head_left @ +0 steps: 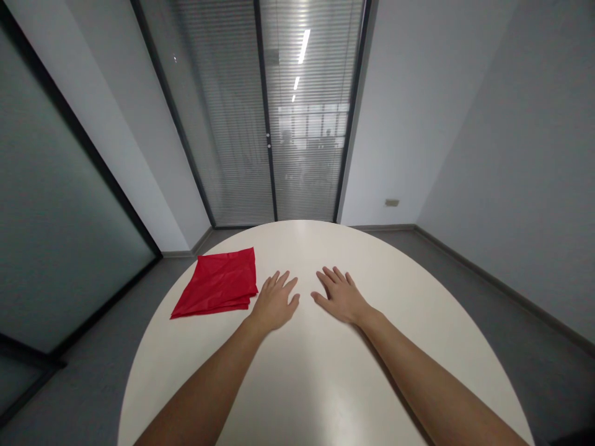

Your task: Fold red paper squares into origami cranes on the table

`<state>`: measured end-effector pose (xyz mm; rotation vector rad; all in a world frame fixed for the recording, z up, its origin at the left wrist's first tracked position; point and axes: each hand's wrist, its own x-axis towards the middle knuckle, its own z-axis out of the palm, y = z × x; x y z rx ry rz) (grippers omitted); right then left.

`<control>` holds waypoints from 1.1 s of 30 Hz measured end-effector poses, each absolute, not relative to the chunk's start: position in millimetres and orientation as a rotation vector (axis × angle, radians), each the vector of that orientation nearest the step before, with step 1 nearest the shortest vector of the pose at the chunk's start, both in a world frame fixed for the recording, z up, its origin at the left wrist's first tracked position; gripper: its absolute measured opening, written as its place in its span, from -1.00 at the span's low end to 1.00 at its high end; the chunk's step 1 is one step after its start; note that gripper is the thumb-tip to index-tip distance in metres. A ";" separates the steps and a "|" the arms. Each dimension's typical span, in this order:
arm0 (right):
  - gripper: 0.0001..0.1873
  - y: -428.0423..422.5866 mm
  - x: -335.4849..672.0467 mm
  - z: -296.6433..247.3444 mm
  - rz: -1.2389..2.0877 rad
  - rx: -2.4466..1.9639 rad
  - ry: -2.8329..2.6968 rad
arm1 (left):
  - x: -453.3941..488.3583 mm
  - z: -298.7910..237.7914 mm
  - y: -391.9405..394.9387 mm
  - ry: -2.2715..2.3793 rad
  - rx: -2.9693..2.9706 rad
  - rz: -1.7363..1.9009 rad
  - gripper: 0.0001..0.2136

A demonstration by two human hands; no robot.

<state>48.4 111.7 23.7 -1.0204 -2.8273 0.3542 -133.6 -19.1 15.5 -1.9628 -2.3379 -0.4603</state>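
Observation:
A red cloth-like sheet [223,282], folded into several layers, lies flat on the left part of the white round table [302,384]. Its material, fabric or thin plastic, I cannot make out. Just to the right of the sheet is my left hand [275,301], palm down with its fingers spread and nothing in it. My right hand [341,295] is also palm down near the middle of the table, fingers apart, holding nothing. A small gap of tabletop separates the two thumbs.
Beyond the table's far edge stands a glass partition with blinds [307,173] in a dark frame. Frosted glass [60,198] is at the left, and a plain wall [525,173] at the right. A small wall socket plate [392,202] sits low on the back wall. Grey floor surrounds the table.

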 end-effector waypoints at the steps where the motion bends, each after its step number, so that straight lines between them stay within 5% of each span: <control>1: -0.18 111.7 48.3 23.6 0.355 -1.022 -2.825 | -133.4 17.0 -19.1 -2.306 -1.959 -0.475 -0.56; 6: -0.18 111.5 49.6 25.0 0.366 -1.008 -2.826 | -138.2 31.1 -22.5 -2.141 -1.765 -0.562 -0.65; 15: -0.18 111.5 50.5 27.5 0.388 -1.003 -2.832 | -174.8 27.2 -38.0 -2.591 -1.118 -0.352 -0.36; 21: -0.17 112.6 52.0 26.9 0.402 -0.989 -2.816 | -187.4 26.4 -37.0 -2.648 -1.279 -0.333 -0.58; 26: -0.20 113.6 52.6 22.4 0.419 -0.968 -2.786 | -178.7 42.5 -40.1 -2.572 -1.289 -0.346 -0.57; 33: -0.50 116.0 48.2 29.6 0.502 -0.827 -2.250 | -114.7 48.2 -35.8 -2.219 -1.769 -0.344 -0.56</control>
